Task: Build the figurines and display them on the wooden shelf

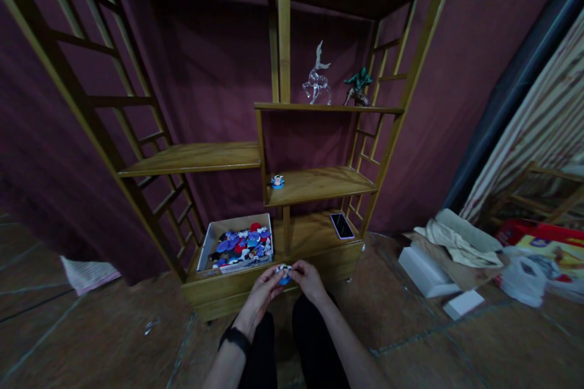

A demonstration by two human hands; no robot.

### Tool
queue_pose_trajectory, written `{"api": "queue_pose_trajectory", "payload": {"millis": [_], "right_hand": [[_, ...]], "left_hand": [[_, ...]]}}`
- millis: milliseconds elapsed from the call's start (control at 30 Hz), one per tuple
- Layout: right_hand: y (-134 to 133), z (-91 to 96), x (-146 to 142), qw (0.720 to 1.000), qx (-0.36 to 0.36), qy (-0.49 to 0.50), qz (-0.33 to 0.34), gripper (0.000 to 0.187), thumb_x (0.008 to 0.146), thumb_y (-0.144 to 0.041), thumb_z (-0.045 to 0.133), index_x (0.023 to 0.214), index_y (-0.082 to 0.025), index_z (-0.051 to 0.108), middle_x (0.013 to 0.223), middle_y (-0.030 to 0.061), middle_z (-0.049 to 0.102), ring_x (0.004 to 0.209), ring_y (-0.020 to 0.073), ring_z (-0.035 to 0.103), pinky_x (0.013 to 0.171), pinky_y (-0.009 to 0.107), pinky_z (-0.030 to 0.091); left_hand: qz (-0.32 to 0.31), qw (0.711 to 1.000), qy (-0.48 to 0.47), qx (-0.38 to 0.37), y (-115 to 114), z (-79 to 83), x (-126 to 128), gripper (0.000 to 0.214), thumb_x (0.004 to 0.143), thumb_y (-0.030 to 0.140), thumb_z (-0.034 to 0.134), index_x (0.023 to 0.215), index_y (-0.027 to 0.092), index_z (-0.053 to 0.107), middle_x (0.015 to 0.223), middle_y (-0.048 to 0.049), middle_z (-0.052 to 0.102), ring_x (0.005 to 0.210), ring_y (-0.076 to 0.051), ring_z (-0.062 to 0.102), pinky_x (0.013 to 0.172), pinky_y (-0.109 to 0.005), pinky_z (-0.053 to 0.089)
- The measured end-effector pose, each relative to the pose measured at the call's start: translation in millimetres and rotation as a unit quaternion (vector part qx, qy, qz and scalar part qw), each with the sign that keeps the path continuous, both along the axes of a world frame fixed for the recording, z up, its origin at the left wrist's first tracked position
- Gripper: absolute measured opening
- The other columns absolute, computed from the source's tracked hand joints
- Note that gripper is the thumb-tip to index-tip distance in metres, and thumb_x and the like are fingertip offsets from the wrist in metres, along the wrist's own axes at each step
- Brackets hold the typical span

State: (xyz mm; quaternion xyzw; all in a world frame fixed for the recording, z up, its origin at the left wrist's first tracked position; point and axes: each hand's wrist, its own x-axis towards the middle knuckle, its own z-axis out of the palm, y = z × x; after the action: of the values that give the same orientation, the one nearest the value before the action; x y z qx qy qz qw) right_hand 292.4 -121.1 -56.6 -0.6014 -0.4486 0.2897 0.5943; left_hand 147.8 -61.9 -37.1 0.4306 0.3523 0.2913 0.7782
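Between both hands, in front of the shelf's low edge, is a small figurine with a blue base. My left hand grips it from the left, fingers closed round its side. From the right, the fingertips of my right hand pinch its other edge. A cardboard box on the bottom shelf, just beyond my left hand, holds many small purple, red, white and black pieces. A similar small figurine with a blue base stands at the left end of the middle shelf.
A wooden display shelf stands ahead. On it are a clear glass animal figure, a dark green figure and a phone. White boxes, a cloth and plastic bags lie on the floor at right.
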Motion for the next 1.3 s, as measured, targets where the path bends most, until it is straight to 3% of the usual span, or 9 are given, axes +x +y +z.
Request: {"api": "queue_pose_trajectory", "payload": {"millis": [167,367,600,967,1300], "right_hand": [[-3,5.2,-2,1.000,-0.006,-0.025,-0.002,0.010,0.069,-0.030,0.061,0.069,-0.020,0.062,0.069,-0.0013,0.062,0.067,0.0150,0.056,0.064,0.025,0.044],[-3,9.6,-5,1.000,0.007,-0.018,0.014,0.020,0.069,-0.036,0.064,0.083,-0.022,0.065,0.080,0.0017,0.066,0.075,0.0176,0.060,0.068,0.027,0.046],[-2,6.0,0,0.999,-0.001,-0.047,-0.020,0.018,0.072,-0.037,0.060,0.076,-0.022,0.067,0.072,0.0000,0.064,0.069,0.0154,0.058,0.065,0.025,0.044],[-7,11.8,6,0.999,-0.027,-0.032,0.023,0.020,0.072,-0.039,0.057,0.075,-0.021,0.065,0.067,-0.0021,0.062,0.060,0.0119,0.053,0.057,0.022,0.043],[-3,9.2,3,0.999,-0.029,0.014,0.008,0.027,0.074,-0.041,0.055,0.088,-0.021,0.066,0.078,0.0014,0.066,0.066,0.0144,0.058,0.058,0.024,0.047]], "left_hand": [[0.011,1.000,0.000,0.002,2,-4.4,2,0.031,0.059,0.030,0.076,0.087,0.020,0.069,0.091,-0.0059,0.069,0.077,-0.014,0.063,0.065,-0.021,0.045],[0.023,1.000,0.002,0.009,3,-8.3,3,0.030,0.057,0.029,0.078,0.085,0.019,0.070,0.087,-0.0058,0.070,0.075,-0.014,0.063,0.063,-0.020,0.044],[-0.007,1.000,-0.002,0.013,-1,-2.6,5,0.033,0.059,0.028,0.077,0.088,0.016,0.069,0.088,-0.0079,0.069,0.074,-0.014,0.062,0.064,-0.021,0.043],[-0.001,1.000,-0.026,0.012,-3,-2.4,5,0.022,0.060,0.023,0.076,0.079,0.013,0.070,0.080,-0.0083,0.070,0.070,-0.014,0.061,0.064,-0.021,0.044],[0.013,0.999,-0.043,0.027,-6,0.0,6,0.031,0.060,0.024,0.076,0.089,0.014,0.070,0.089,-0.0091,0.070,0.079,-0.016,0.063,0.070,-0.023,0.045]]}}
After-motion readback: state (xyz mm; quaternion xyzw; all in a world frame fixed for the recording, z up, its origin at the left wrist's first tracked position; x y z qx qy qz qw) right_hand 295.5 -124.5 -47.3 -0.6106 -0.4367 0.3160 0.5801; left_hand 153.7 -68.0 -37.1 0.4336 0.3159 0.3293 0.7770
